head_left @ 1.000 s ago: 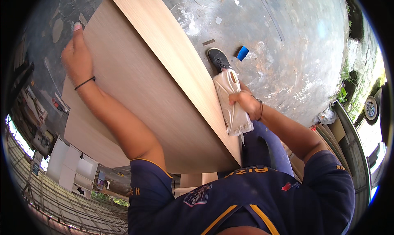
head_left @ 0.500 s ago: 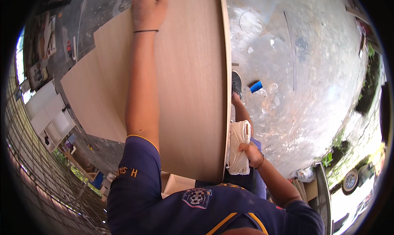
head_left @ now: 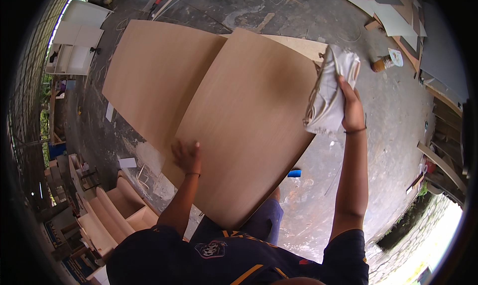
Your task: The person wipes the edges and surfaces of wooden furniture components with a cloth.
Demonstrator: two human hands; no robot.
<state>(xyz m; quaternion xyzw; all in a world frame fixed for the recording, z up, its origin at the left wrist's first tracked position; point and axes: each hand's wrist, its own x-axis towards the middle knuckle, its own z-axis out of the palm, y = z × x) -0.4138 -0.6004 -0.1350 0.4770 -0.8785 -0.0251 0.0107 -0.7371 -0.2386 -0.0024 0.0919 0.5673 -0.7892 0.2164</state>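
Right hand [head_left: 352, 108] was clamped on a crumpled white rag [head_left: 329, 90] at the board's [head_left: 244, 125] far right edge, way higher than half a second earlier, when it sat low on that edge. Left hand [head_left: 186, 156] lay flat, fingers spread, on the near left edge. Board looked smooth, tan wood grain; a second sheet [head_left: 159, 75] lay behind, partly covered. Its near corner hid the legs.

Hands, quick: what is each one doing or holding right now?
Left hand: open, flat on the board.
Right hand: closed on a white cloth at the board's edge.
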